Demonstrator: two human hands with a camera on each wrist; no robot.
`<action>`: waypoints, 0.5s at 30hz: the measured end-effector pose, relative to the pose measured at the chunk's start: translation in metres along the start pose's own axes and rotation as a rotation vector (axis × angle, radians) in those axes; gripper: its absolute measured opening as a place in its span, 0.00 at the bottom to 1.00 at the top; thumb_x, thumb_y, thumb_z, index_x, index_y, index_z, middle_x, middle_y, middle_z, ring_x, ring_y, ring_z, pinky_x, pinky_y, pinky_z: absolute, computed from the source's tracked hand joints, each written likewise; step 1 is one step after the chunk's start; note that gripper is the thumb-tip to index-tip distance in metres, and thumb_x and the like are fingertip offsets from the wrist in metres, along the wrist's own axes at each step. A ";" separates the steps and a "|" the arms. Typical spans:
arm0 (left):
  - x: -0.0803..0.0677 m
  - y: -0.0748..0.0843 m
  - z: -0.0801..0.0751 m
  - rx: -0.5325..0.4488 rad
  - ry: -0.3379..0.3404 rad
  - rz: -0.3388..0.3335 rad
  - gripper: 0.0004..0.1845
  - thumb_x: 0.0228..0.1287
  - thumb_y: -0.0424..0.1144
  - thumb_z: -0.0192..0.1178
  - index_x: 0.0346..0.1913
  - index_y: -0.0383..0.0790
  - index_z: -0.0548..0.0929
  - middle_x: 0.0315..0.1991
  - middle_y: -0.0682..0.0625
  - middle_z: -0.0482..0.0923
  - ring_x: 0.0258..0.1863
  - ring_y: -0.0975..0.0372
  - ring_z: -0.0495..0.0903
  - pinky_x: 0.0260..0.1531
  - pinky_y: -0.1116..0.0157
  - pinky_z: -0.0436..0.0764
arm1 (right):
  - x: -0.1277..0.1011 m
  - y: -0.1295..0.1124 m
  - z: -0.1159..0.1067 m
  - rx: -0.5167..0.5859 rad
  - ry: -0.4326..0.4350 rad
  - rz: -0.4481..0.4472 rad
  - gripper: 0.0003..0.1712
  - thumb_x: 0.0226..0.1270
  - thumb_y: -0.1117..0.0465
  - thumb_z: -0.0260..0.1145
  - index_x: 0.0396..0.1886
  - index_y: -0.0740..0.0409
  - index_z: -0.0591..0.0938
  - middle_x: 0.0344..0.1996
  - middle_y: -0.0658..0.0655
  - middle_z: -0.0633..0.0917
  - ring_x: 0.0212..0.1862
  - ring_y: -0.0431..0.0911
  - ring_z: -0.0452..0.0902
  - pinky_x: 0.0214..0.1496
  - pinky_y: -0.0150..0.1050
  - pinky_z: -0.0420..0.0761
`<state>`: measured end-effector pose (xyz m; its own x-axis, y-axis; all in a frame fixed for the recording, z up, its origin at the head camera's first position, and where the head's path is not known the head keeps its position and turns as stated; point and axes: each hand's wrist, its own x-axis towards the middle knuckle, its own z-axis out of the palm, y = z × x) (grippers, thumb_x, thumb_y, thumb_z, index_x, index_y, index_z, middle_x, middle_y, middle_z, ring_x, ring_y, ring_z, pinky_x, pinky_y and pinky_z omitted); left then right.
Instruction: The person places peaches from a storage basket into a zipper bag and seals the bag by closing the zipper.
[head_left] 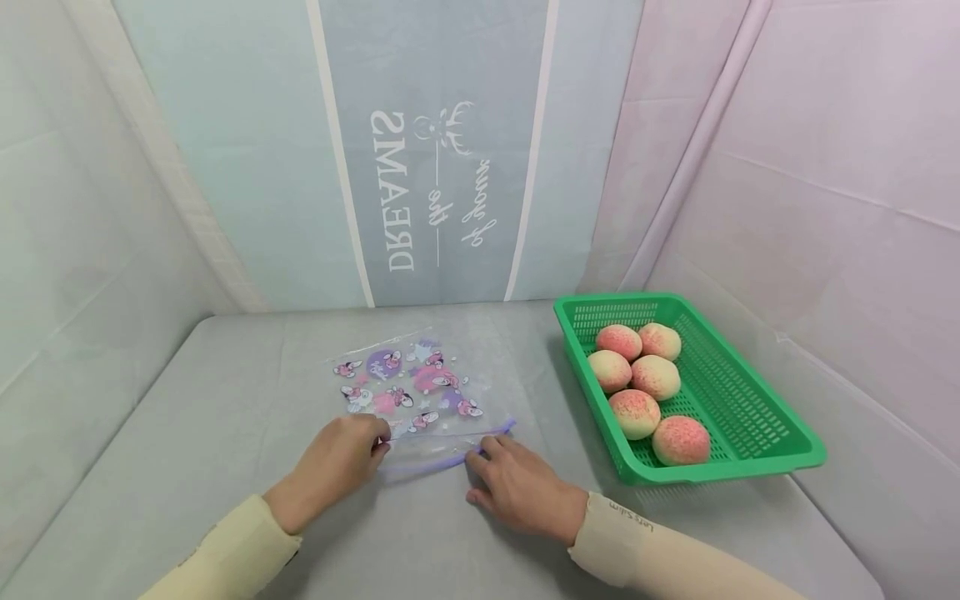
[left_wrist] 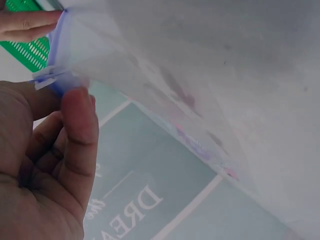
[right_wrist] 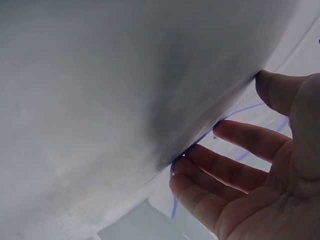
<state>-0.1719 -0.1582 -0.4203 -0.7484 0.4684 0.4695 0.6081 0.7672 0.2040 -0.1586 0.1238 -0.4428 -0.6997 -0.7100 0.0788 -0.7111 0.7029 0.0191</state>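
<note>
A clear zip bag point(head_left: 420, 383) printed with pink and purple cartoon figures lies flat on the grey table, its purple zip edge point(head_left: 442, 463) toward me. My left hand point(head_left: 347, 450) pinches the left end of that edge between thumb and forefinger. In the left wrist view, a whitish slider point(left_wrist: 45, 77) sits on the purple strip right at those fingers. My right hand point(head_left: 517, 487) rests near the right part of the zip edge, fingers spread and relaxed. Its fingertips point(right_wrist: 220, 127) touch down along the purple strip in the right wrist view.
To the right stands a green plastic basket point(head_left: 750, 392) with slotted walls. Several pink and cream peaches point(head_left: 656, 377) lie in its left half. Behind the table hangs a blue-grey cloth point(head_left: 442, 67) with white lettering, and pale cloth walls point(head_left: 847, 208) close off both sides.
</note>
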 end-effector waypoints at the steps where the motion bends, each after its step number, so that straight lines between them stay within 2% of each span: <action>1: 0.001 -0.001 -0.001 0.002 0.019 0.002 0.15 0.49 0.23 0.74 0.20 0.45 0.80 0.18 0.60 0.71 0.19 0.72 0.65 0.21 0.71 0.70 | 0.000 0.000 0.000 0.002 0.000 -0.001 0.25 0.71 0.45 0.69 0.59 0.56 0.83 0.43 0.53 0.79 0.45 0.46 0.74 0.50 0.41 0.80; 4: 0.005 -0.003 -0.005 0.021 0.085 0.015 0.16 0.48 0.22 0.73 0.20 0.44 0.80 0.18 0.59 0.70 0.19 0.70 0.64 0.21 0.72 0.70 | 0.000 0.001 -0.001 0.006 -0.007 -0.002 0.25 0.72 0.45 0.69 0.58 0.56 0.83 0.42 0.53 0.79 0.44 0.45 0.74 0.50 0.40 0.80; 9: 0.011 -0.003 -0.015 0.037 0.188 0.032 0.13 0.47 0.20 0.73 0.22 0.40 0.82 0.19 0.55 0.75 0.19 0.69 0.67 0.20 0.71 0.73 | 0.000 0.001 -0.001 0.011 -0.020 -0.005 0.25 0.72 0.44 0.68 0.58 0.56 0.82 0.41 0.53 0.80 0.43 0.45 0.74 0.51 0.41 0.80; 15: 0.018 -0.004 -0.022 0.051 0.242 0.041 0.12 0.47 0.19 0.72 0.23 0.38 0.83 0.20 0.53 0.78 0.19 0.69 0.70 0.20 0.70 0.76 | 0.000 -0.001 -0.001 -0.010 0.019 -0.024 0.24 0.72 0.46 0.69 0.56 0.57 0.83 0.40 0.53 0.79 0.41 0.45 0.74 0.49 0.41 0.80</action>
<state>-0.1820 -0.1624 -0.3940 -0.6348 0.3853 0.6698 0.6177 0.7738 0.1403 -0.1583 0.1233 -0.4419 -0.6812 -0.7256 0.0975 -0.7266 0.6864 0.0314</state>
